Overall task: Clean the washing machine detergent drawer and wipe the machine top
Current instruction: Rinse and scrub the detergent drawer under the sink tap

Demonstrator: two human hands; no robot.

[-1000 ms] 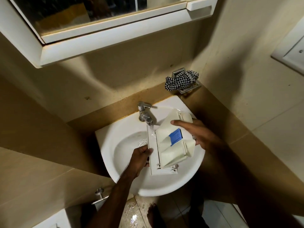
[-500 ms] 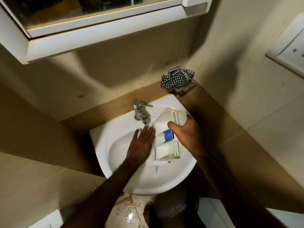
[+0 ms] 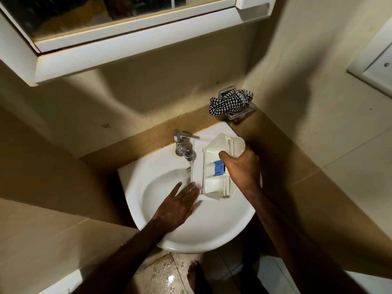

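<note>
Right hand [image 3: 241, 169] grip curls over the detergent drawer [image 3: 216, 166], holding it tilted over the sink [image 3: 207, 230] beside the tap [image 3: 183, 148], probably so rinse water drains into the basin. Left hand [image 3: 180, 203] is spread flat, fingertips at the drawer's near corner. Half a second ago I saw it higher, by the tap; it has slid down.
</note>
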